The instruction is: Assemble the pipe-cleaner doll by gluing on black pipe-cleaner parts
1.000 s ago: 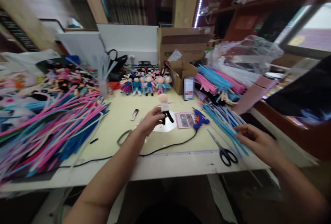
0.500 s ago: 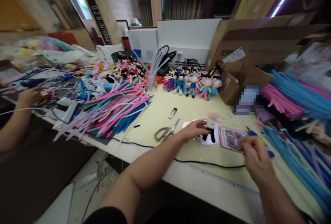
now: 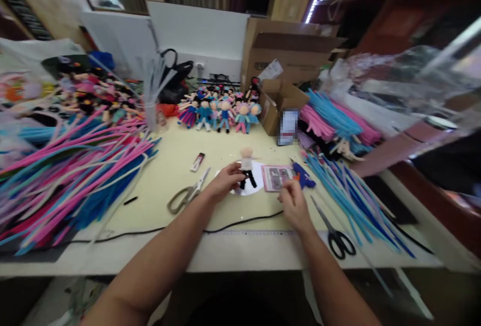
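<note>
Left hand (image 3: 225, 181) pinches a small doll (image 3: 247, 168) upright; right hand (image 3: 295, 204), fingers curled together, hovers near a printed card (image 3: 277, 177), its writing unreadable.

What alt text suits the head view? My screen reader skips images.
A person's left hand holds a small doll upright on a cream table, while the right hand reaches toward a blue glue gun. Heaps of pipe cleaners and finished dolls surround them.
</note>
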Tool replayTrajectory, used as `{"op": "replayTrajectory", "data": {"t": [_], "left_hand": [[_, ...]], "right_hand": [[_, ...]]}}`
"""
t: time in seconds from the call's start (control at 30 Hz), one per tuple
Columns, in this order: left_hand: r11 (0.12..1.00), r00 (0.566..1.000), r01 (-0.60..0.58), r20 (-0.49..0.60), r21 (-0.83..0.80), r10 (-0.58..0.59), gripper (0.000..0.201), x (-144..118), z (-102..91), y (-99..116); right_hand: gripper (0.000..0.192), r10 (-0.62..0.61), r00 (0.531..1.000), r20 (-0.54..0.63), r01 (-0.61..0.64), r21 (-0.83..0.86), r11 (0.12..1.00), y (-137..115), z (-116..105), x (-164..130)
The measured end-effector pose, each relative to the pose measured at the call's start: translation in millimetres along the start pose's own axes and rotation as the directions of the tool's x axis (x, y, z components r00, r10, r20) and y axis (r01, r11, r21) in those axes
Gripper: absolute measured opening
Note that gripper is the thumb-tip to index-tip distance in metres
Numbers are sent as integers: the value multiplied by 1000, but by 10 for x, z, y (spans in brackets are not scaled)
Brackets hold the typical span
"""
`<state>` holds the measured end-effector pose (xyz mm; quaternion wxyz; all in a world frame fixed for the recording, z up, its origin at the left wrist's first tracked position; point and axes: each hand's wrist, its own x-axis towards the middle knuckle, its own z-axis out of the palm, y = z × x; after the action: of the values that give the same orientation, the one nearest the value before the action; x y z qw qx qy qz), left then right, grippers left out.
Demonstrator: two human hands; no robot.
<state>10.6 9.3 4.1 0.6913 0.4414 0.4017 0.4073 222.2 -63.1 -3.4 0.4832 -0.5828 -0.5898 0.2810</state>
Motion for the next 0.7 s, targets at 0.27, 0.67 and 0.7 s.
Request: {"op": "replayTrajectory", "data": {"t": [0.27, 0.67, 0.7], "left_hand": [[1000, 998, 16, 63, 7, -17, 38, 24, -34, -13], [999, 998, 12, 58, -37, -10, 41, -1, -21, -3], [999, 998, 12, 60, -37, -9, 41, -1, -23, -3]], "right_hand": [[24, -37, 997, -66, 14, -321, 947, 28, -606, 217], [16, 117, 992, 36, -14, -917, 399, 726, -1458, 743], [14, 142, 989, 35, -26, -915, 403, 772, -1476, 758]]}}
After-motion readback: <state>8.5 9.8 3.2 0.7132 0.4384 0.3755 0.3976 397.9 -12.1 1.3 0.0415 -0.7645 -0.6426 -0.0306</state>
